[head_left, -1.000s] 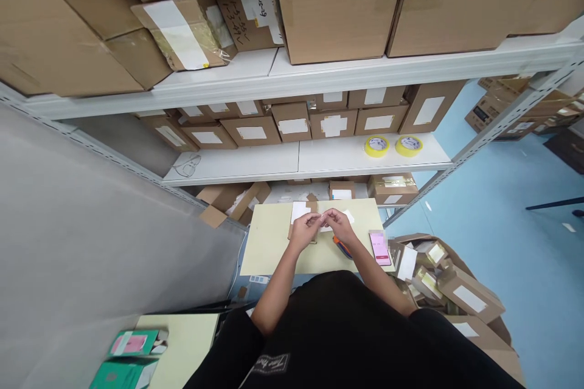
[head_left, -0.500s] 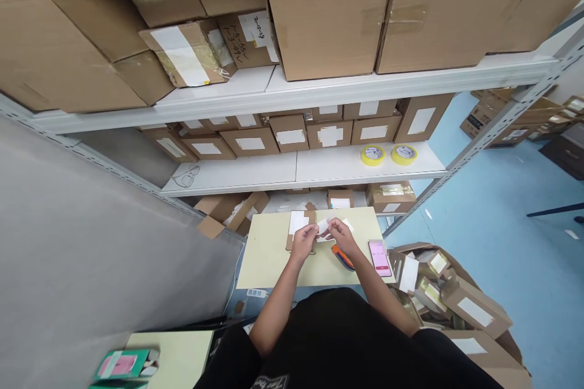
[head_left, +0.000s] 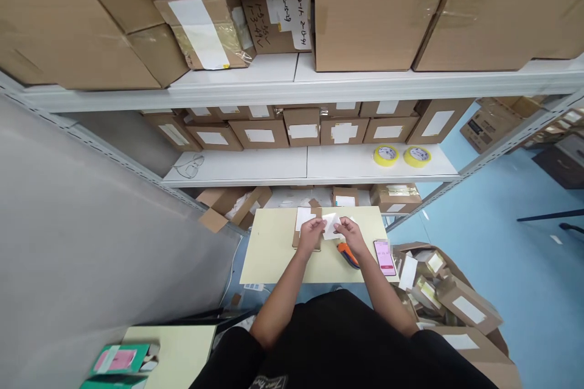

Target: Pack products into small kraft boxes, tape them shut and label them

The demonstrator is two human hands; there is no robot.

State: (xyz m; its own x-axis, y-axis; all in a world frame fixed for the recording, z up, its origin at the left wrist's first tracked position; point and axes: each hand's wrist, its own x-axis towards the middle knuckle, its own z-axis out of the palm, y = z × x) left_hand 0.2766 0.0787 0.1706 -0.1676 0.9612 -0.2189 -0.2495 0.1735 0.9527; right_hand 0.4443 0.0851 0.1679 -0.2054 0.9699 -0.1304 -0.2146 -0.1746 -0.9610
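Over the pale yellow table [head_left: 269, 255], a small white slip of paper [head_left: 331, 228] is held up between my two hands. My left hand [head_left: 312, 234] pinches its left side, and my right hand [head_left: 349, 232] pinches its right side. Partly hidden beneath my left hand lies a flat brown cardboard box [head_left: 298, 236] with a white label on top. An orange and dark blue hand tool [head_left: 348, 254], its exact kind unclear, rests just below my right hand. Farther right, a phone [head_left: 384, 257] with a pink screen lies at the table's edge.
Metal shelving [head_left: 255, 179] stands behind the table, loaded with labelled cartons. Two yellow tape rolls [head_left: 385, 155] sit on its middle shelf. A large carton of small boxes [head_left: 463, 304] stands to the right. Green boxes [head_left: 119, 360] rest on a second table at lower left.
The slip now shows flatter and wider between my hands. My view has shifted, so the shelves and table appear displaced in the picture.
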